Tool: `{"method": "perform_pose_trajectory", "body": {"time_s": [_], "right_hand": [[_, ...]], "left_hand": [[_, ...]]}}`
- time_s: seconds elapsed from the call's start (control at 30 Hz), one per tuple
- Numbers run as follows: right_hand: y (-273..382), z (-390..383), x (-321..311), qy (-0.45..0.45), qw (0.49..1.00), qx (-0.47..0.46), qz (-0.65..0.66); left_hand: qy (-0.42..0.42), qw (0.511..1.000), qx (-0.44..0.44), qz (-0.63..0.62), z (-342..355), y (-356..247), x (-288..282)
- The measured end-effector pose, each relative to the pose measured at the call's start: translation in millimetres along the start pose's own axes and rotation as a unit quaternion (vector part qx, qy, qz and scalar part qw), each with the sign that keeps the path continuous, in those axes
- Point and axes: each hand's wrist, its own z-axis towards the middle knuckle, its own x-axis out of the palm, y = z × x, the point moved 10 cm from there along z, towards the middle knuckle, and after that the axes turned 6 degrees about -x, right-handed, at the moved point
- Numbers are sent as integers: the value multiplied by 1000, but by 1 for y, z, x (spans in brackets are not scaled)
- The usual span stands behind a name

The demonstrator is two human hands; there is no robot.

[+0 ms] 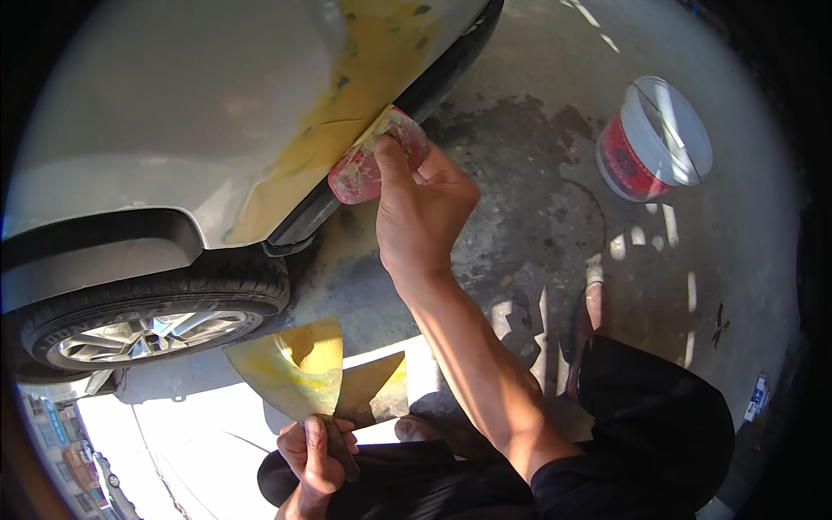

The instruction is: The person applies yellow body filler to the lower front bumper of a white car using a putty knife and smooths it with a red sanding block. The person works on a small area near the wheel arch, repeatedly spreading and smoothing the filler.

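Note:
My right hand (425,204) pinches a red plastic spreader (360,176) smeared with pale filler. The spreader's edge lies against the lower edge of a light-coloured car panel (199,121), where a streak of yellow filler (360,82) runs down to the black trim (316,208). Lower down and to the left, my left hand (314,458) grips the handle of a wide putty knife (290,368). Its flared blade points up, away from me, and carries yellow filler with a thicker lump near the top.
A car wheel (156,325) stands at the left, under the wheel arch. On the concrete floor (520,208), at the far right, is a white and red bucket (635,156) with sticks inside. A small blue and white packet (757,397) lies farther right. My dark-clothed knees (663,407) are close below.

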Motion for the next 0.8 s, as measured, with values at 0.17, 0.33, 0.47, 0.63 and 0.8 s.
{"method": "perform_pose_trajectory", "body": {"time_s": [0.17, 0.33, 0.47, 0.63, 0.8], "right_hand": [[22, -12, 17, 16, 999, -28, -37], [58, -26, 40, 64, 981, -160, -94], [83, -54, 58, 185, 939, -254, -137], [14, -46, 1, 76, 996, 33, 15], [-13, -27, -26, 1, 997, 69, 16]], "left_hand": [[4, 1000, 10, 3, -2, -1, -3], [-6, 1000, 1, 13, 1, 0, -2], [-20, 999, -17, 22, 4, 4, -1], [-31, 999, -17, 33, 4, 4, -3], [-24, 999, -13, 34, 4, 3, -1]]}}
